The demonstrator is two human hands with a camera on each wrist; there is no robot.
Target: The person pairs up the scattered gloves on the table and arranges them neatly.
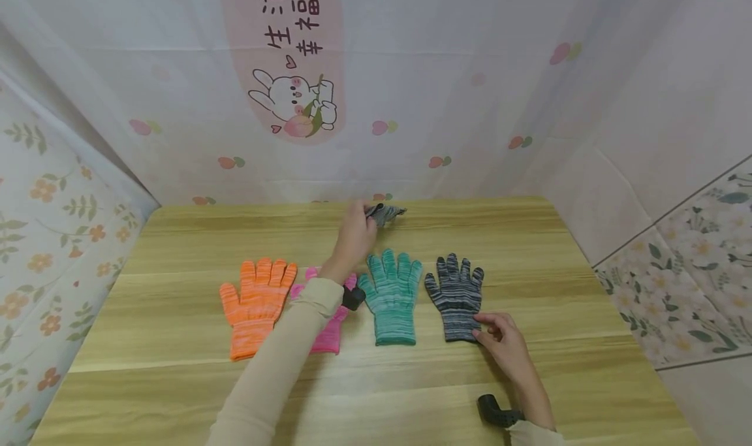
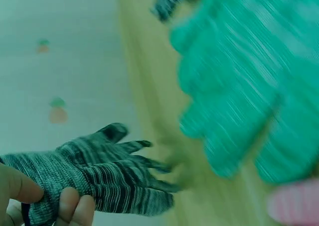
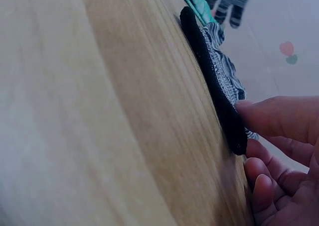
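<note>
Near the table's far edge, my left hand (image 1: 355,232) holds a grey-and-black striped knit glove (image 1: 388,215) off the surface. The left wrist view shows thumb and fingers pinching this striped glove (image 2: 119,178) at its cuff, fingers of the glove dangling. A second black-and-grey striped glove (image 1: 460,299) lies flat at the right of a row. My right hand (image 1: 506,349) pinches the right corner of its cuff; in the right wrist view the thumb rests on top of the black cuff edge (image 3: 212,81). Left of it lies a green glove (image 1: 395,299).
A pink glove (image 1: 329,335) lies partly hidden under my left forearm, and an orange glove (image 1: 258,305) ends the row at the left. The wooden table (image 1: 446,394) meets a patterned curtain (image 1: 470,106) at the back. Floral cloths hang at both sides.
</note>
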